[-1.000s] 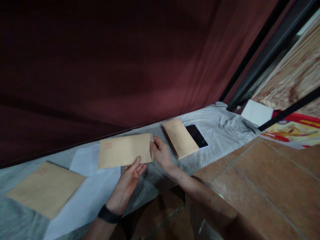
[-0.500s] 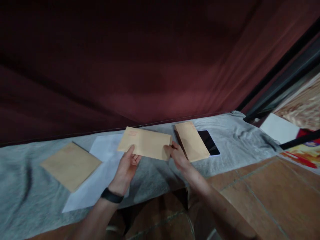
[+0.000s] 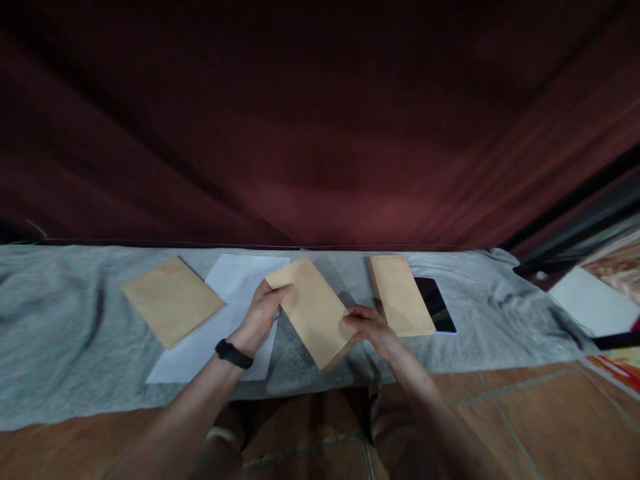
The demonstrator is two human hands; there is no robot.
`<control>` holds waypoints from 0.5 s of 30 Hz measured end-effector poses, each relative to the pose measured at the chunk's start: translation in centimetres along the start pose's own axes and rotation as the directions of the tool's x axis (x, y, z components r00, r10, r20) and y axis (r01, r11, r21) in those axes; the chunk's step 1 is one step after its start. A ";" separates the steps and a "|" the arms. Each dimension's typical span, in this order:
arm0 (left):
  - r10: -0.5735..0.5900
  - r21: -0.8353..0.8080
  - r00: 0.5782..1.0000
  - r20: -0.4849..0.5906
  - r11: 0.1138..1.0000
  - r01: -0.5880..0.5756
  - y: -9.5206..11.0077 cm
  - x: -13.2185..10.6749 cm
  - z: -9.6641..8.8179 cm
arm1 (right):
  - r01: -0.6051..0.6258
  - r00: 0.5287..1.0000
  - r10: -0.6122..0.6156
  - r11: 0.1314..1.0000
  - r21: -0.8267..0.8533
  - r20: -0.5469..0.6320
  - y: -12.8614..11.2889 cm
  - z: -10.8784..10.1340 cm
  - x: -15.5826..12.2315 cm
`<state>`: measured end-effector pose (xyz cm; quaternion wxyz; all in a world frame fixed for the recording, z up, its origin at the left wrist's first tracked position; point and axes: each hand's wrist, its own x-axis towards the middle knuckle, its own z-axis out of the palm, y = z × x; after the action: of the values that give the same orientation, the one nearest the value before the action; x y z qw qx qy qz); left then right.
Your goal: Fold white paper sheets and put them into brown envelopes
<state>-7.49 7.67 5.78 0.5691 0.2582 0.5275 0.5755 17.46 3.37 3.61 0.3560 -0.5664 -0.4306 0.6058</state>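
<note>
A tan envelope (image 3: 314,312) is held between both hands above a grey cloth (image 3: 60,347), turned at a slant. My left hand (image 3: 261,313), with a black band on the wrist, grips its upper left edge. My right hand (image 3: 371,329) pinches its lower right edge. To the right lies a stack of tan envelopes (image 3: 401,295) beside a dark phone (image 3: 436,305). To the left, another tan envelope (image 3: 171,299) rests partly on a white sheet (image 3: 230,283).
A dark red curtain (image 3: 320,133) hangs behind the cloth. Brown floor tiles (image 3: 525,427) run along the front. At the far right are a white sheet (image 3: 593,301), black bars (image 3: 565,230) and a colourful printed paper (image 3: 617,363).
The view has swung to the left and levelled. The held envelope has turned from lying across to a steep slant, and both hands have shifted with it along its edges.
</note>
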 end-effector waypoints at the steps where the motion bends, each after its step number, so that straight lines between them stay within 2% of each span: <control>1: 0.041 0.035 0.998 -0.046 0.999 -0.039 -0.2 0.3 0.0 | -0.013 1.000 0.013 1.000 0.012 0.011 -0.1 0.0 -0.1; 3: 0.177 0.174 0.975 -0.131 0.973 -0.153 -0.6 0.8 0.0 | -0.031 1.000 0.031 0.999 0.016 0.001 -0.1 0.1 -0.2; 4: 0.272 0.284 0.953 -0.130 0.932 -0.227 -0.8 1.0 0.1 | -0.043 0.999 0.043 0.999 0.017 -0.015 -0.1 0.1 -0.2; 5: 0.371 0.407 0.925 -0.082 0.860 -0.308 -1.1 1.2 0.1 | -0.056 0.998 0.057 0.998 0.021 -0.028 0.0 0.2 -0.3; 7: 0.498 0.606 0.857 0.136 0.642 -0.470 -1.8 1.2 0.4 | -0.076 0.996 0.077 0.997 0.026 -0.034 0.3 0.3 -0.3; 9: 0.479 0.682 0.789 0.385 0.428 -0.593 -2.9 0.9 1.1 | -0.086 0.996 0.086 0.996 0.014 -0.021 0.8 0.5 -0.2; 11: 0.382 0.690 0.743 0.549 0.293 -0.661 -4.2 0.4 2.0 | -0.086 0.996 0.086 0.996 -0.006 -0.012 1.3 0.7 0.0; 13: 0.308 0.706 0.731 0.608 0.210 -0.676 -5.3 0.1 2.9 | -0.065 0.998 0.065 0.997 -0.045 -0.009 1.6 0.8 0.1; 15: 0.287 0.723 0.729 0.621 0.149 -0.675 -6.0 0.2 3.6 | -0.037 0.999 0.035 0.991 -0.130 -0.019 1.7 0.8 0.2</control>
<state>-2.03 7.73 1.38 0.1772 0.7828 0.5330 0.2678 16.73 2.78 1.93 0.3108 -0.6011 -0.4559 0.5781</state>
